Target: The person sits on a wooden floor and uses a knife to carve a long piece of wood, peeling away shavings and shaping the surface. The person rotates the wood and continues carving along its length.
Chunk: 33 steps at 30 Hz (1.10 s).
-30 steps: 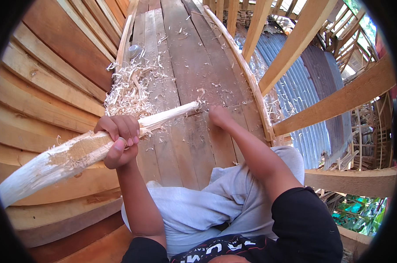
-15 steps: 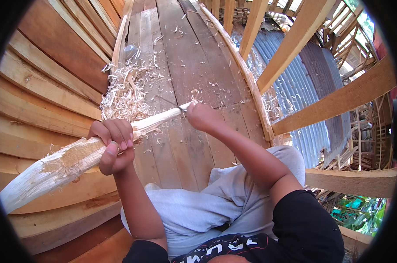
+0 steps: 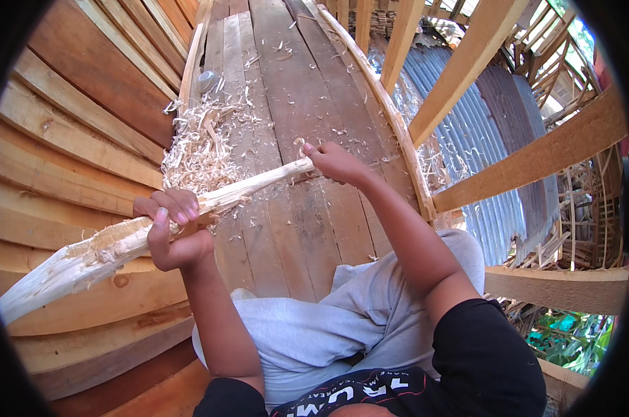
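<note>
"Right hand now stands slightly farther right and higher than half a second earlier, and left hand sits a little farther left, its thumb lifted. What lies between them?"

"Peeled wooden pole, raised in front of the seated person, above the plank floor. It passes through the left hand, with the thick portion beyond that hand and the slender portion running toward the right."

"Describe the state of each hand."

"Left: the fingers curl over the pole's far side and the thumb stands off on the near side, giving a loose hold. Right: the fingers are bent, with thumb and forefinger at the narrow tip. Whether they pinch that tip, or whether the palm encloses anything, cannot be told."

"Which relation governs the arrangement?"

"That of right hand to tip. The tip lies immediately left of the right fingertips, so the right hand is the nearer to it; the left surrounds the pole well back along its length."

"And the long axis?"

"Oblique, from lower left to upper right. The narrow end points away from the body and rightward, past the heap of wood shavings; the thick end points left, toward the plank wall."
</note>
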{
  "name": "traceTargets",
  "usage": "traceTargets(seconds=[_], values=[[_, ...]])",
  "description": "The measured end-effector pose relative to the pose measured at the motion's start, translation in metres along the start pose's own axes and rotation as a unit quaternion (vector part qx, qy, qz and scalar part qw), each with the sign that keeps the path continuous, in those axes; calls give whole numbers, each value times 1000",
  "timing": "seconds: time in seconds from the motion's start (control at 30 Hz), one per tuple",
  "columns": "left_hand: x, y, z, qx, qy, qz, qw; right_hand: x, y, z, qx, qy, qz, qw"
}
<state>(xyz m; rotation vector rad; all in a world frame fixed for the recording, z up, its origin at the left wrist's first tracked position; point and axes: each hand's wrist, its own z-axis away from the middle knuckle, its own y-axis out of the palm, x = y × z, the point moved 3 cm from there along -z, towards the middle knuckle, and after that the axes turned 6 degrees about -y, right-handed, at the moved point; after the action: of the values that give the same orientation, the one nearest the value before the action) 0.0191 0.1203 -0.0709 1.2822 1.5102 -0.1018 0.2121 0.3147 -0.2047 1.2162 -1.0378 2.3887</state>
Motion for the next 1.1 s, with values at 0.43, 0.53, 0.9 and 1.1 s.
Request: traceTargets(seconds=[0.43, 0.53, 0.9, 1.1], values=[[-20, 11, 1, 52, 17, 44, 998, -50, -7, -25, -124, 35, 48, 990], [-20, 12, 0, 58, 16, 48, 997, -31, -15, -11, -89, 39, 127, 987], [-30, 15, -1, 49, 28, 61, 997, -40, -24, -15, -118, -24, 154, 981], [-34, 18, -1, 62, 26, 71, 995, -53, -25, -14, -44, 118, -119, 985]])
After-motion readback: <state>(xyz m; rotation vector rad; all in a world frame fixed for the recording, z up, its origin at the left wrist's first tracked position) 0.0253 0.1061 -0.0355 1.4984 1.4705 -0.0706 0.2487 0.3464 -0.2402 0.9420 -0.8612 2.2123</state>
